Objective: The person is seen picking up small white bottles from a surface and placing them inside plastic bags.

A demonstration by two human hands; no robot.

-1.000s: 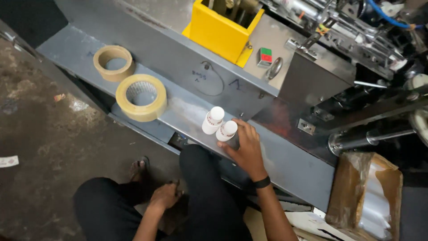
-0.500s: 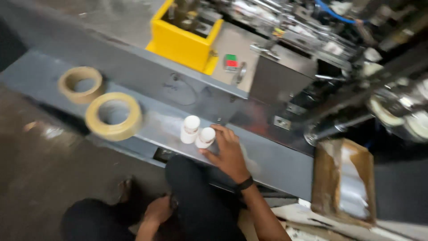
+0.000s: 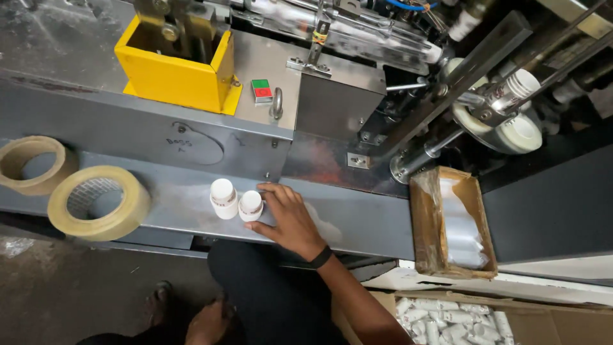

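Two small white bottles stand side by side on the grey metal ledge [image 3: 357, 223] of a machine. My right hand [image 3: 288, 218] reaches up from below, and its thumb and fingers close around the right-hand bottle [image 3: 250, 206]. The left-hand bottle [image 3: 223, 198] touches it and stands free. A black band sits on my right wrist. My left hand [image 3: 207, 322] rests low on my dark trouser leg in dim light, holding nothing.
Two rolls of tan tape [image 3: 96, 203] [image 3: 29, 165] lie on the ledge at left. A yellow box [image 3: 175, 73] and a red-green switch [image 3: 260, 91] sit on the machine above. A lined cardboard box [image 3: 450, 223] stands at right, and a carton of white bottles [image 3: 447, 319] below it.
The view has swung to the right and drawn closer, so the tape rolls sit further left. My right hand stays at the same bottle, and both bottles keep their place.
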